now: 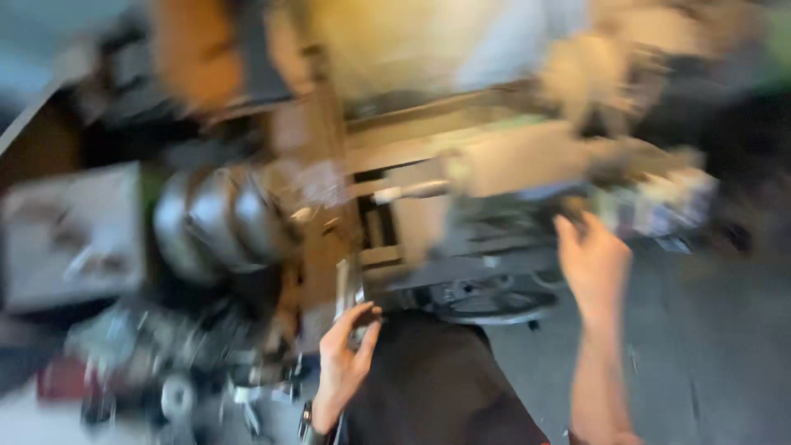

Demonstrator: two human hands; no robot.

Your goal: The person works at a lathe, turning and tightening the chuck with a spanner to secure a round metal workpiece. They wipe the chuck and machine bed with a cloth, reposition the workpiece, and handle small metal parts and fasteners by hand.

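Both forearms are showing bare, with no sleeves reaching the wrists. The left hand [344,363] is wearing nothing on its fingers that can be made out; a dark band, perhaps a watch or bracelet, is sitting at its wrist, blurred. The right hand [593,268] is also going ungloved. Dark, plain clothing [437,387] is covering the person's lap or torso below.
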